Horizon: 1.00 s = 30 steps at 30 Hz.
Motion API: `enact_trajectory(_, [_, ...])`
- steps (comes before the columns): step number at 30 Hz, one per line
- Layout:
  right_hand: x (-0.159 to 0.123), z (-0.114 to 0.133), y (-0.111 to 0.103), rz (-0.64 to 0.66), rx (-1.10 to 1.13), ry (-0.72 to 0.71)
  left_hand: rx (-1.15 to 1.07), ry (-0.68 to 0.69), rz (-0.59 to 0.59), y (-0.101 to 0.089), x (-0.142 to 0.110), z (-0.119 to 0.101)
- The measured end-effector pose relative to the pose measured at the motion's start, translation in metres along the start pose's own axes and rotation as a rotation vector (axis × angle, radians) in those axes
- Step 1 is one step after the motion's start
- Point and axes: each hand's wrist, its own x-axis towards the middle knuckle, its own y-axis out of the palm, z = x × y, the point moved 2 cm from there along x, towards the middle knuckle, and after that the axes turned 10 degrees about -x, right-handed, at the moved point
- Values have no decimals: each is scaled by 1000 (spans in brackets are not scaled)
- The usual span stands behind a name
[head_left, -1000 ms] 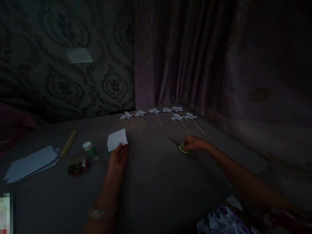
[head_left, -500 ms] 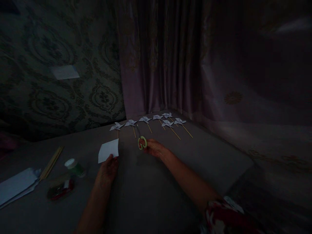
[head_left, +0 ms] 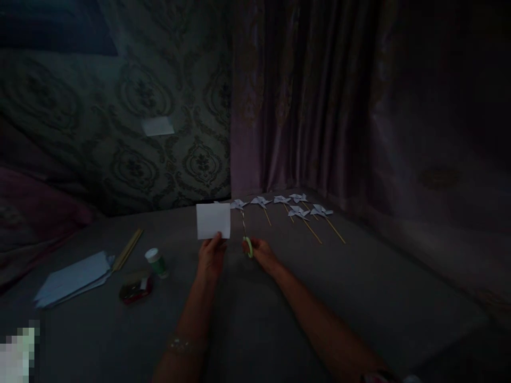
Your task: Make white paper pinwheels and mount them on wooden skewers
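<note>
A square sheet of white paper stands upright in my left hand, pinched at its lower edge with the thumb in front. My right hand grips a pair of scissors by its light green handles. The metal blades point up and away from me, just right of the paper and apart from it; whether they are parted I cannot tell. Behind the hands lie several paper pinwheels on thin wooden sticks. The paper partly covers the leftmost one.
To the left lie a stack of white paper, a bundle of wooden sticks, a green container with a white lid and a small red-and-dark packet. A patterned wall and curtains bound the back.
The view has turned to the left, so things sit further right. My left hand has raised the paper and squared it toward me. The scissors are now closer to it.
</note>
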Motion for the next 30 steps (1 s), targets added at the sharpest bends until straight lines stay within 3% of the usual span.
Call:
enact_trajectory(7, [-2, -6, 7, 111, -428, -53, 29, 87, 12, -24, 16, -5])
enact_trajectory(12, [0, -14, 14, 160, -552, -82, 31, 95, 23, -25, 19, -2])
enact_trajectory(18, [-1, -19, 16, 114, -743, -153, 43, 77, 88, -24, 18, 5])
enact_trajectory(24, [-9, -13, 19, -63, -1023, -276, 101, 72, 161, -24, 15, 11])
enact_trajectory(30, [-20, -11, 18, -319, -1253, -485, 35, 102, 92, -24, 10, 8])
